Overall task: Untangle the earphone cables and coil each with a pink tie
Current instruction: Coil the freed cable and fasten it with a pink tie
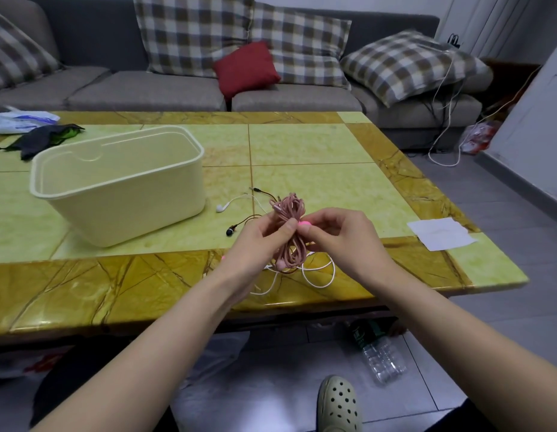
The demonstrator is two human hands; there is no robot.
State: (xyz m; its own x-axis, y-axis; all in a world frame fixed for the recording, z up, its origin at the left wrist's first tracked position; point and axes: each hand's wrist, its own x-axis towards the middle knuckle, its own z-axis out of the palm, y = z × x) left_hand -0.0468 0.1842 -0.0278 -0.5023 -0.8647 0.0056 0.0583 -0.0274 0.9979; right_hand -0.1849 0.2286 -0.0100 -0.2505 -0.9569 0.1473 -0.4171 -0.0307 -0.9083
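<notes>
Above the yellow-green tiled table [302,145], our left hand [258,241] grips the coiled dusty-pink earphone cable [289,219] steady while our right hand [336,235] pinches the bright pink bead-ended tie [304,225] against its middle, likely to bind it.

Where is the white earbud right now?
In the head view, the small white earbud lies on the green tiled table, just right of the cream plastic bin and beyond the black earbud.
</notes>
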